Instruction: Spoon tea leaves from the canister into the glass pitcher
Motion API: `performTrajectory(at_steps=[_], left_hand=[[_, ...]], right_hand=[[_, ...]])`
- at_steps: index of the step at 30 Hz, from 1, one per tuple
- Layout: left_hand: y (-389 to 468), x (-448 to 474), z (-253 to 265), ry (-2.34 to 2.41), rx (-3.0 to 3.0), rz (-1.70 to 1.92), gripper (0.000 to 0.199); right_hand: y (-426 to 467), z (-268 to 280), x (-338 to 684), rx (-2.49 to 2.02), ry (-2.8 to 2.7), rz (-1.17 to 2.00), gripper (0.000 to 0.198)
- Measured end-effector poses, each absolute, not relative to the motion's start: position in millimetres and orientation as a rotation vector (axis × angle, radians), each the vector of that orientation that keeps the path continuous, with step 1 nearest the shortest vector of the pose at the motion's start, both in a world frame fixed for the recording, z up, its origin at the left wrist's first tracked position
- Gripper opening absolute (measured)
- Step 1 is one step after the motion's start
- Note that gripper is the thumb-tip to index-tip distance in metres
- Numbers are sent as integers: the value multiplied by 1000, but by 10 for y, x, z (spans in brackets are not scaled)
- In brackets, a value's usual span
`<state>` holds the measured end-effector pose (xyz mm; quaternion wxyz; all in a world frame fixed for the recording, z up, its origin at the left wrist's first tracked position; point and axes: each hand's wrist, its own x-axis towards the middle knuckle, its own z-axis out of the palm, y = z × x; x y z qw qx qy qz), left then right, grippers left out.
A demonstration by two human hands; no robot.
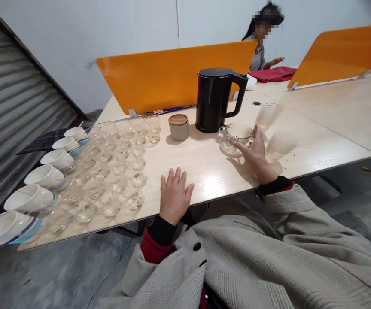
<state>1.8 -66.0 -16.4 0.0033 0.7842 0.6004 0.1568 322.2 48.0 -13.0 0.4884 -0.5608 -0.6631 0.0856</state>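
Note:
My left hand [174,195] lies flat at the table's near edge, fingers stretched out, holding nothing. My right hand [256,155] grips the near right side of a ribbed clear glass cup [237,132], its thumb across the front. Under the cup is a glass saucer [229,148], and dark specks show inside the cup. Just right of this hand are two stacks of clear plastic cups, one leaning farther back [270,115] and one nearer [281,145]. A black electric kettle [211,101] stands behind the glass cup.
Many clear cups [119,171] with dark bits inside stand in rows at left, beside a line of white paper cups [45,176]. A wooden-lidded canister [178,128] stands left of the kettle. Orange dividers [159,79] stand behind; another person [263,51] sits beyond, near red cloth [274,74].

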Motion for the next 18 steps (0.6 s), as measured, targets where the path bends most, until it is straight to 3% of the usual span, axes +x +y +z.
performTrajectory(at_steps=[6, 10, 14, 18], left_hand=[[-654, 0, -179, 1878, 2482, 480, 48], [-652, -1, -177, 1866, 2506, 470, 49], [-651, 6, -171, 1867, 2518, 481, 49], [-652, 10, -176, 1868, 2525, 507, 47]], right_hand=[[-32, -80, 3203, -1446, -1369, -57, 97], [-390, 255, 3414, -1498, -1405, -335, 58], [-373, 496, 3726, -1869, -1506, -492, 22], [-234, 519, 3859, -2123, -1637, -401, 22]])
